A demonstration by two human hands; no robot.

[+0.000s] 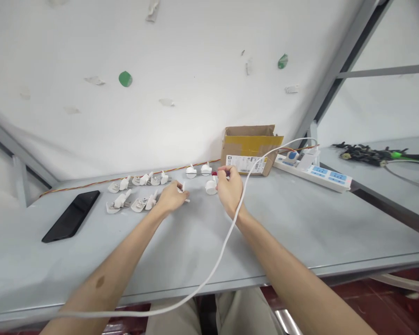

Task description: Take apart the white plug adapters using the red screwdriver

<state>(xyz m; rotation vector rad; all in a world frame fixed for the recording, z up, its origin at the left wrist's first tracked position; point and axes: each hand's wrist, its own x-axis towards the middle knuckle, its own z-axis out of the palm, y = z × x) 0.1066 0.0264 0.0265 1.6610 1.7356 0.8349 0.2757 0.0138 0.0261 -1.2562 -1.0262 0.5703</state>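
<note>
While the left hand [172, 196] pinches a small white piece [183, 187] just above the grey table [174, 265], the right hand [230, 186] grips a thin screwdriver [214, 173] by its red handle, fingers closed around it, the shaft lying nearly level and pointing left. Holding the tool by its end presumably leaves the shaft free to reach the piece, most of which the left fingers hide. On the left, white plug parts [120, 201] lie in 2 rough rows, seemingly sorted so that parts stay together; 3 rounded white plugs [211, 187] sit near the right hand, perhaps for easy reach. The black phone [71, 217] lies well to the left, apparently out of the way, and the cardboard box [247, 145] stands behind the right hand, against the wall [143, 125].
</note>
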